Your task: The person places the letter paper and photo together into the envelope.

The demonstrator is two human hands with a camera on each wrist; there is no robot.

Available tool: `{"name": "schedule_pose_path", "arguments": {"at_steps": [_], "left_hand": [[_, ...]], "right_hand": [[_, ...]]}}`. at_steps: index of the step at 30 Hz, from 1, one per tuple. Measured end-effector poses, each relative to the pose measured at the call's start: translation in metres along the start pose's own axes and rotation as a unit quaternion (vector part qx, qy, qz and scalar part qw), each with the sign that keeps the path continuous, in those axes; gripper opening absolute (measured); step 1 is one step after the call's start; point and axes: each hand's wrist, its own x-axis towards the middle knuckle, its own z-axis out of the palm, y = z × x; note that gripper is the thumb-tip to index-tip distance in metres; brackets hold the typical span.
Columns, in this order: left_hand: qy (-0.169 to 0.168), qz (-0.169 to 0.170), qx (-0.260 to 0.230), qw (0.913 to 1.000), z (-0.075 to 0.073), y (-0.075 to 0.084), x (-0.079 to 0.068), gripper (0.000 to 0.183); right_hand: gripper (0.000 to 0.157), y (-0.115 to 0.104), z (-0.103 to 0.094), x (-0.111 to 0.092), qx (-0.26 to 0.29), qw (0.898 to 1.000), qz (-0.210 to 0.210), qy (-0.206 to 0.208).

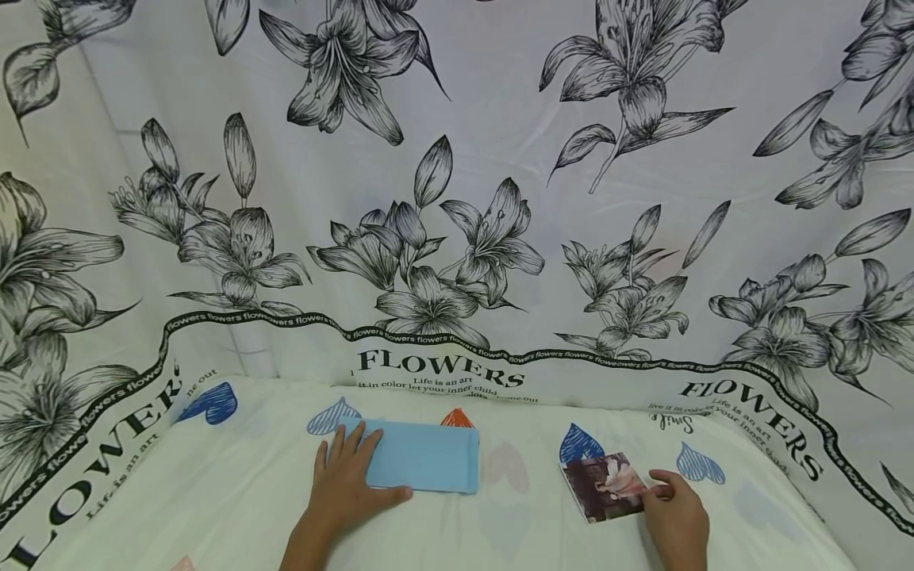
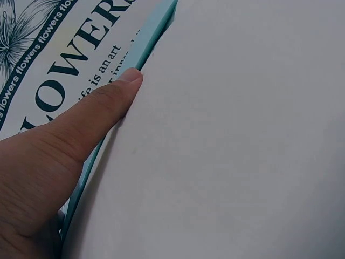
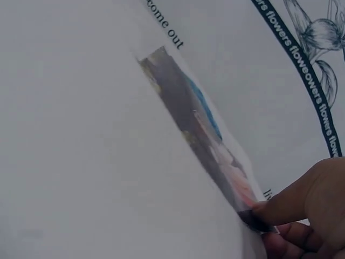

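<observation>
A light blue envelope [image 1: 428, 457] lies flat on the white cloth, left of centre in the head view. Its left end is under my left hand [image 1: 346, 480], whose fingers are spread and nearly straight. In the left wrist view the thumb [image 2: 102, 110] lies along the envelope's near edge. To the right, a printed photo [image 1: 600, 488] in dark brown and pink lies over a blue heart print. My right hand [image 1: 678, 515] pinches its right edge between thumb and fingers. The right wrist view shows the photo [image 3: 178, 97] at a slant, close over the cloth.
The cloth [image 1: 528, 523] is soft and printed with coloured hearts. Behind it and at both sides hangs a white curtain [image 1: 500, 119] with black line-drawn lilies and "FLOWERS" lettering; its lower border meets the cloth's far edge.
</observation>
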Motion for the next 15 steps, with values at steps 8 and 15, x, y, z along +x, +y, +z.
{"name": "schedule_pose_path", "arguments": {"at_steps": [8, 15], "left_hand": [[-0.001, 0.000, -0.003, 1.0000, 0.000, 0.000, 0.000, 0.113], [-0.002, 0.000, -0.002, 1.0000, 0.001, -0.001, 0.000, 0.113]], "right_hand": [[0.039, -0.012, -0.013, 0.001, -0.031, 0.987, -0.006, -0.160], [0.027, -0.020, -0.011, -0.004, 0.066, 0.967, 0.015, -0.245]]}}
